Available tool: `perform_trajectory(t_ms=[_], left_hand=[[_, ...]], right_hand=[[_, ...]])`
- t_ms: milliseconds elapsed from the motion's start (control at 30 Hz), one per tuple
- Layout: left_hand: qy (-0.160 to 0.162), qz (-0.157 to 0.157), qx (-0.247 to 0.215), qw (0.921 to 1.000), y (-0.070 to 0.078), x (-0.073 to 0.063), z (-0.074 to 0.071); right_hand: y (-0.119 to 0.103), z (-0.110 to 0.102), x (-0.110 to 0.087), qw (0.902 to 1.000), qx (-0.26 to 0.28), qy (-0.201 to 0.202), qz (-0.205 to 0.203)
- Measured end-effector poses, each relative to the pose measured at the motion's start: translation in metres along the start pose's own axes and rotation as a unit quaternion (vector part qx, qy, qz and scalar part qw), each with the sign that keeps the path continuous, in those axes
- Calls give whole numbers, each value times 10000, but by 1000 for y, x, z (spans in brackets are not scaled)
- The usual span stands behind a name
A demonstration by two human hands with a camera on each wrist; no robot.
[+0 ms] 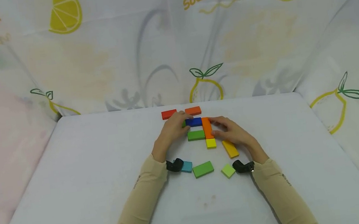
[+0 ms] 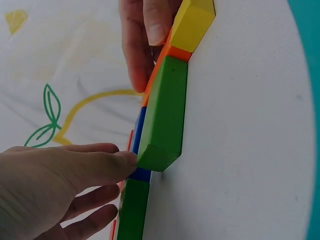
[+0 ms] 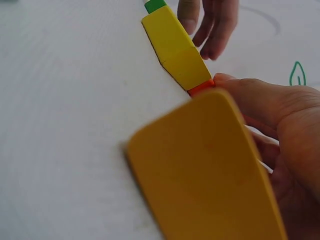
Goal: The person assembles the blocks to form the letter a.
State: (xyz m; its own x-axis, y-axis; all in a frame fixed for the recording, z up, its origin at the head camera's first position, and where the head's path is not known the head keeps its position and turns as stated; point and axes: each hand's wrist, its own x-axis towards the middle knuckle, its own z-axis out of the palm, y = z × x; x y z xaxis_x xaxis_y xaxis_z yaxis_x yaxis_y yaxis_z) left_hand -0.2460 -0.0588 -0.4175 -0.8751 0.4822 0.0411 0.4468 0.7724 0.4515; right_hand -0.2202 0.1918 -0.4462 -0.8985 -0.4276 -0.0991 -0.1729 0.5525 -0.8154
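White tabletop [image 1: 87, 174]; fingers [image 1: 181, 116] seemingly half-hide green block [image 2: 133, 210]; left-wrist view shows more.

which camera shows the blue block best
The head view: from above, it shows most of the blue block's top. In the left wrist view, only narrow parts show, the rest hidden by a green block and the left hand. I can't make it out in the right wrist view.

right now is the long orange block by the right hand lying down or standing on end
Lying down: the orange block runs lengthwise along the table from beside the blue block to the yellow block.
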Motion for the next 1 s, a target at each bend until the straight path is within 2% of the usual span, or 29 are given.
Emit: perform_trajectory(t_ms=[233,500,1000], left_hand=[[244,24,-149,9996,-6,2,3],[198,10,-380,9991,-9,0,4],[116,89,-372,9992,-7,-1,1]], right_hand=[[-1,1,-1,10000,-39,57,-69],[-1,1,-1,10000,-59,15,-50],[-2,2,-2,10000,-86,12,-18]])
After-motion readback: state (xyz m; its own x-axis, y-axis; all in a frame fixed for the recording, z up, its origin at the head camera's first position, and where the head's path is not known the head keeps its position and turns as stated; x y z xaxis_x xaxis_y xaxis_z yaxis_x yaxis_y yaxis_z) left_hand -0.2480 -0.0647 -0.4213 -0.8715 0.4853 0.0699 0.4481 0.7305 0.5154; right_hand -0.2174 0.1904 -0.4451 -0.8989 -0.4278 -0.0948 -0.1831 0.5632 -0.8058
